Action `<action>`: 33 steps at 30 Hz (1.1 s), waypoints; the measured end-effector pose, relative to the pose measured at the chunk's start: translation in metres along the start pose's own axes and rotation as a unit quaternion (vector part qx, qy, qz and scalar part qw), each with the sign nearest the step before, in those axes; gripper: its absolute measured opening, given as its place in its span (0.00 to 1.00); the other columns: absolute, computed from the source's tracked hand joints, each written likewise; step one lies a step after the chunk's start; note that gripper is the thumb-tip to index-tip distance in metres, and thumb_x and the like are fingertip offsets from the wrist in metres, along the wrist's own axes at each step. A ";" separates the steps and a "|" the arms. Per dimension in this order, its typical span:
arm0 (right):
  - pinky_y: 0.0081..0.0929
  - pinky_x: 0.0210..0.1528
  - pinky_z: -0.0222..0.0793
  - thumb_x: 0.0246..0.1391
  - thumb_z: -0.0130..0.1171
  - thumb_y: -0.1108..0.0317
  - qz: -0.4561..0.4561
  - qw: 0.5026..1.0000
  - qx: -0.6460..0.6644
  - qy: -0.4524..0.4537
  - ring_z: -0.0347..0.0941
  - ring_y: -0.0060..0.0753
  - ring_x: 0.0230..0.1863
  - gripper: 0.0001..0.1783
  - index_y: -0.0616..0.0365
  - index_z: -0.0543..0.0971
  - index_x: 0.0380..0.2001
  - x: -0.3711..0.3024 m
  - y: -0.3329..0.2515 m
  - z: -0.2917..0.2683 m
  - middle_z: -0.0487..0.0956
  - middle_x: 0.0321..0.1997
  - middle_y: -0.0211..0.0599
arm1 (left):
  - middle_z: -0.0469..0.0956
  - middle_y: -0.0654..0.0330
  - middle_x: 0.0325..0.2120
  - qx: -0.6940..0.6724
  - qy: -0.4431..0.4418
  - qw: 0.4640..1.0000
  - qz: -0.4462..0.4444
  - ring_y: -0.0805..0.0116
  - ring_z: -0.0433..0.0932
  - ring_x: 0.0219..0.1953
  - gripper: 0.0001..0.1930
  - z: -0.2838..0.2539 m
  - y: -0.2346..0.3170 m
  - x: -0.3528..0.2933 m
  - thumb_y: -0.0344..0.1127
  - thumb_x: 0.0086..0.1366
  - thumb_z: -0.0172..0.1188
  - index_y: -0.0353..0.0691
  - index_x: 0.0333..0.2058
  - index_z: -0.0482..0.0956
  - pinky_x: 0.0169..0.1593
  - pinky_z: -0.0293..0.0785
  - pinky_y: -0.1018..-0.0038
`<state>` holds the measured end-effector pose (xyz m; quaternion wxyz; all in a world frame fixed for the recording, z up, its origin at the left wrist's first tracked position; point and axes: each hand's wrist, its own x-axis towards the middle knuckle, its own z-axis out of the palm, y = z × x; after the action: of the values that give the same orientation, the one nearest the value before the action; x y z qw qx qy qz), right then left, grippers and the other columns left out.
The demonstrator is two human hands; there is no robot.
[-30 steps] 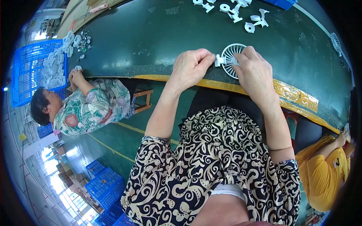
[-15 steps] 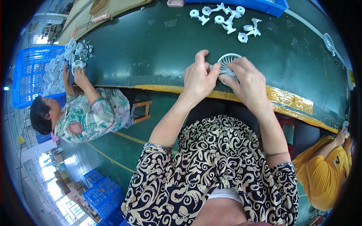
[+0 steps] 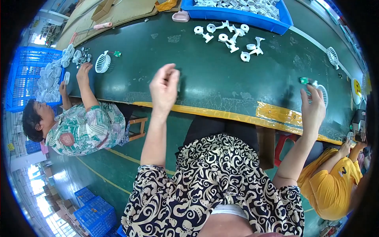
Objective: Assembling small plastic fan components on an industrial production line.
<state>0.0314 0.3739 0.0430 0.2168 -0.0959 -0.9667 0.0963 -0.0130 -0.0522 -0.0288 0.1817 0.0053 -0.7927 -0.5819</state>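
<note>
White fan cage [image 3: 325, 94] at the table's [image 3: 221, 81] right, partly hidden behind the right hand [image 3: 314, 107], fingers bent; whether they grip it, I can't tell. Green circuit board [image 3: 303, 80] just beside, blurred. Left hand [image 3: 164, 91] hovers empty, seemingly loosely curled. Dark mark [image 3: 342, 171] on a yellow shirt [image 3: 329, 193], too small to read.

An assembly workshop is indicated. A long dark-green worktable [image 3: 134, 75] is shared by a person in a green-and-white patterned shirt [image 3: 85, 130] and a person in yellow clothing [image 3: 333, 189]. On it, a blue plastic tray [image 3: 237, 19] is heaped with small white parts [image 3: 252, 6]. Blue slatted plastic crates [image 3: 94, 215] are stacked on a green floor [image 3: 118, 173] marked with yellow lines [image 3: 123, 157]; brown cartons [image 3: 59, 201] are apparently stored alongside, though distortion is noted there.
</note>
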 end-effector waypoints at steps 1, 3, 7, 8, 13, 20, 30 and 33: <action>0.35 0.44 0.76 0.58 0.64 0.66 -0.020 0.998 0.064 -0.017 0.81 0.45 0.43 0.13 0.57 0.83 0.45 0.007 -0.013 0.009 0.82 0.48 0.38 | 0.82 0.63 0.33 0.045 0.036 0.998 0.030 0.79 0.77 0.32 0.12 -0.013 -0.012 0.007 0.31 0.68 0.62 0.36 0.48 0.81 0.36 0.75 0.80; 0.34 0.46 0.76 0.57 0.61 0.71 -0.116 0.983 0.139 -0.022 0.80 0.44 0.45 0.11 0.56 0.82 0.44 0.018 -0.051 0.028 0.81 0.51 0.36 | 0.80 0.59 0.36 0.182 0.091 0.976 0.070 0.74 0.75 0.29 0.12 -0.040 -0.019 0.019 0.30 0.65 0.63 0.38 0.47 0.81 0.34 0.74 0.76; 0.34 0.52 0.76 0.50 0.55 0.81 -0.288 0.949 0.125 -0.038 0.77 0.40 0.53 0.21 0.54 0.81 0.48 0.036 -0.104 0.074 0.78 0.57 0.33 | 0.73 0.46 0.53 0.370 0.150 0.908 0.123 0.45 0.73 0.56 0.19 -0.103 -0.052 0.058 0.26 0.61 0.57 0.35 0.53 0.74 0.60 0.70 0.58; 0.34 0.53 0.75 0.48 0.55 0.82 -0.319 0.941 0.107 -0.045 0.77 0.39 0.53 0.22 0.55 0.81 0.48 0.039 -0.112 0.080 0.77 0.56 0.32 | 0.70 0.44 0.57 0.460 0.171 0.847 0.204 0.43 0.72 0.57 0.23 -0.128 -0.069 0.070 0.25 0.60 0.57 0.34 0.56 0.71 0.60 0.70 0.57; 0.33 0.50 0.76 0.48 0.57 0.82 -0.315 0.944 0.078 -0.058 0.77 0.41 0.49 0.23 0.55 0.79 0.49 0.030 -0.114 0.092 0.78 0.49 0.37 | 0.69 0.42 0.59 0.561 0.187 0.803 0.070 0.39 0.74 0.55 0.26 -0.196 -0.095 0.107 0.29 0.60 0.55 0.34 0.59 0.69 0.57 0.71 0.53; 0.23 0.35 0.76 0.60 0.53 0.82 -0.038 0.873 0.459 -0.162 0.77 0.23 0.30 0.25 0.54 0.74 0.61 -0.019 -0.101 0.065 0.85 0.42 0.37 | 0.78 0.40 0.53 0.532 0.025 0.846 -0.032 0.48 0.83 0.44 0.32 -0.174 -0.055 0.082 0.45 0.64 0.61 0.29 0.61 0.70 0.50 0.77 0.60; 0.32 0.47 0.76 0.60 0.63 0.67 -0.104 0.987 0.120 0.020 0.77 0.39 0.48 0.15 0.50 0.82 0.50 -0.041 -0.035 0.063 0.77 0.53 0.38 | 0.64 0.51 0.66 -0.110 -0.211 0.960 -0.148 0.79 0.80 0.34 0.33 0.010 0.070 -0.046 0.29 0.69 0.57 0.32 0.69 0.55 0.29 0.73 0.84; 0.31 0.46 0.76 0.60 0.64 0.68 -0.077 0.988 0.135 -0.008 0.78 0.38 0.46 0.14 0.51 0.82 0.49 -0.044 -0.031 0.062 0.77 0.51 0.38 | 0.71 0.56 0.58 -0.039 -0.187 0.980 -0.059 0.83 0.73 0.30 0.25 0.010 0.066 -0.051 0.20 0.64 0.55 0.35 0.61 0.71 0.32 0.71 0.84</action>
<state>0.0384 0.3248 -0.0228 0.2264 0.0098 -0.9511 0.2098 0.0450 -0.0105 0.0155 -0.0041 -0.0633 -0.7876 -0.6129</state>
